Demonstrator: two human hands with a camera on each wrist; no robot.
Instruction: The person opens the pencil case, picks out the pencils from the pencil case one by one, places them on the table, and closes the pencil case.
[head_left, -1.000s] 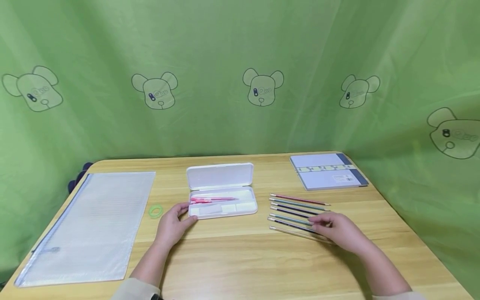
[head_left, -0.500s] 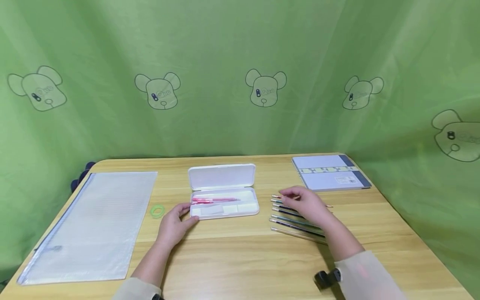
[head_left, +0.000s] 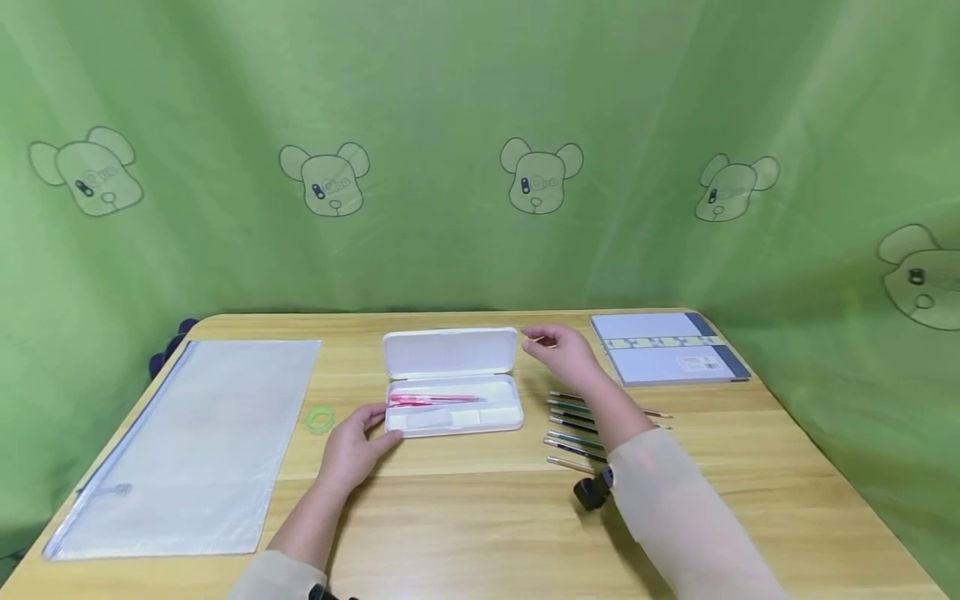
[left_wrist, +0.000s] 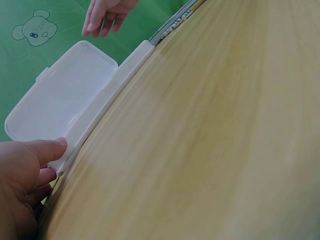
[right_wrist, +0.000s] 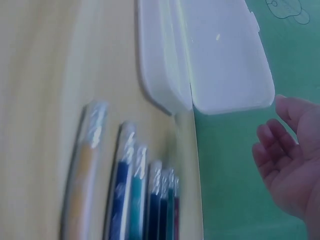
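Observation:
A white pencil case (head_left: 495,414) stands on the table with its lid (head_left: 450,352) raised. Inside it lie pink pens (head_left: 431,400) and pale flat pieces (head_left: 429,419). My left hand (head_left: 351,450) holds the case's left end, thumb at the front corner and fingers curled at the side, as the left wrist view shows. Close by the lid's upper right corner is my right hand (head_left: 566,358), fingers loosely bent with nothing in them; in the right wrist view its thumb (right_wrist: 287,107) comes right at the lid's edge. Several pencils (head_left: 570,464) lie in a row under my right forearm.
A notebook (head_left: 652,364) with a patterned band lies at the back right. On the left are a translucent zip pouch (head_left: 195,450) and a green ring (head_left: 320,409), perhaps a tape roll. A green curtain (head_left: 435,250) hangs behind the wooden table (head_left: 465,533).
My right hand has moved from the pencils up and left to the raised lid's right corner. The left hand has stayed at the case. The view has shifted slightly.

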